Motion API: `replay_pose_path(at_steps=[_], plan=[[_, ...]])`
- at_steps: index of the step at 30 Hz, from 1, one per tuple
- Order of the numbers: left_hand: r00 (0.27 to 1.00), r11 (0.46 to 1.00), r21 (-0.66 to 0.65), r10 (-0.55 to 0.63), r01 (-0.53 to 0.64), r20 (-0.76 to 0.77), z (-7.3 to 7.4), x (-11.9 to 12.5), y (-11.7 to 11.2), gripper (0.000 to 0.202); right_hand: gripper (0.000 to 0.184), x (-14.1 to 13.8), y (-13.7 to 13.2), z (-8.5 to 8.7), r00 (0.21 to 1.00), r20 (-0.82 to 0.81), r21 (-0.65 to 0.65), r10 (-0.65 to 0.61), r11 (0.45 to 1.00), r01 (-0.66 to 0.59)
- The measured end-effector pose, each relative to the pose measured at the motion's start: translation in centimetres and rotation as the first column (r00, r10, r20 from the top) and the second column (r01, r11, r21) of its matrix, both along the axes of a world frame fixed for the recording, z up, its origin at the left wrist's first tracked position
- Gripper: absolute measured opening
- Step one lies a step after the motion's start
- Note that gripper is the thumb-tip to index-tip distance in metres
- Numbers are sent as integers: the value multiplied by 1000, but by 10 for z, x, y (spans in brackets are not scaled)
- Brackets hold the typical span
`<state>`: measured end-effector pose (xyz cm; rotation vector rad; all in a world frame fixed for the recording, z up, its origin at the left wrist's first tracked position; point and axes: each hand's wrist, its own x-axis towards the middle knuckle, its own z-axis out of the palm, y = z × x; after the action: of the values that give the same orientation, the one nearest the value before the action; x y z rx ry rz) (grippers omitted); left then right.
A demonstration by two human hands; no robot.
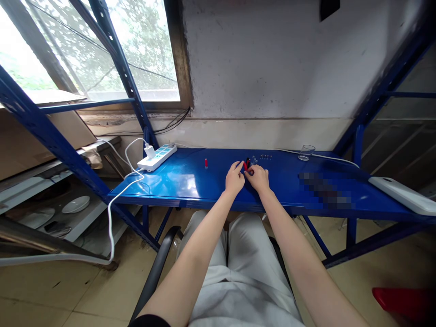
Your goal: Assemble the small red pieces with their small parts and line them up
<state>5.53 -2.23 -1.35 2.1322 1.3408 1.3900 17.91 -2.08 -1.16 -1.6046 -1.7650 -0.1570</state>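
My left hand (235, 178) and my right hand (258, 178) meet over the blue table. Their fingertips close around a small red object (245, 165), which is partly hidden by the fingers; its exact kind is too small to tell. Just behind it sits a small black item (248, 161). Several small clear pieces (254, 160) lie beyond my right hand, and a row of tiny pieces (266, 156) is laid out farther right. To the left of my hands, a little red-and-white cylinder (206, 163) stands upright.
The blue table (163, 186) carries a white power strip (158, 157) with plugged-in cables at left. Toward the right are a clear glass (306, 153), a blurred-out object (323, 190) and a white device (405, 194). Blue shelf posts frame both sides.
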Motion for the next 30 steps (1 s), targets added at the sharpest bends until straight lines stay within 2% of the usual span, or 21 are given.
replay_pose_path(at_steps=[6, 10, 13, 16, 20, 23, 26, 30], plan=[[1000, 1000, 9, -10, 10, 16, -2, 0, 2, 50, 24, 1, 0, 1, 999, -45, 14, 24, 1000, -23], [992, 997, 70, 24, -33, 122, 1, 0, 1, 38, 24, 2, 2, -1, 999, -29, 23, 32, 999, -31], [971, 993, 86, 63, -85, 229, 6, 0, -2, 36, 22, 2, 3, -3, 997, -4, 63, 82, 995, -82], [972, 992, 102, 50, -76, 231, 8, 0, -2, 32, 22, 1, 2, -2, 988, 43, 119, 150, 981, -154], [992, 984, 173, -55, 34, 115, 7, -7, 3, 24, 23, 0, 0, 0, 978, 86, 149, 190, 968, -201], [995, 981, 167, -96, 94, 3, 14, -21, 8, 21, 23, 0, 0, 1, 973, 74, 151, 219, 962, -228], [975, 985, 89, -128, 146, -181, 33, -40, 14, 24, 25, -2, -2, 3, 964, 71, 126, 258, 956, -265], [836, 968, 38, -195, 249, -513, 67, -59, 19, 22, 29, -4, -5, 6, 950, 91, 89, 299, 948, -307]])
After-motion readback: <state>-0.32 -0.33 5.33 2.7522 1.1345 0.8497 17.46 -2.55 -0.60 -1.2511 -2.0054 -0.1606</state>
